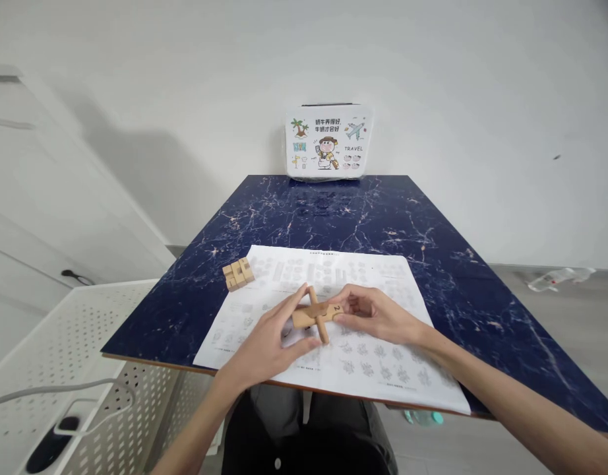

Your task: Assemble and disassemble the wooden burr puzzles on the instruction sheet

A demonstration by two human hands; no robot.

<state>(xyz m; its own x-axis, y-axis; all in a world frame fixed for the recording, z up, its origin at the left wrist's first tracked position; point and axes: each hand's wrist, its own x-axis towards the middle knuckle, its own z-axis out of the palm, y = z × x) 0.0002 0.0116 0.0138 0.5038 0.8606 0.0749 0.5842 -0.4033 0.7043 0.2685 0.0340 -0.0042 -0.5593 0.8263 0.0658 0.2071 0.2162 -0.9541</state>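
**My left grip (pixel 267 343) and right grip (pixel 378 314) pinch two crossed wooden pieces**

With my left I pinch the thin stick (pixel 323 330), forefinger at its far end and thumb at its near end. With my right I pinch the right end of the flat block (pixel 335 309), thumb below and fingers above, the printed 2 showing near my fingertips. The two pieces cross each other just above the paper (pixel 363 355), between my hands; I cannot tell how they fit together.

The paper, covered in small drawings, lies at the near side of the blue marbled counter (pixel 334 211). A cluster of small wooden blocks (pixel 239 274) sits at the paper's far left edge, well apart from both hands. At the counter's far end a white case (pixel 328 142) with cartoon pictures stands upright near the wall (pixel 447 112).
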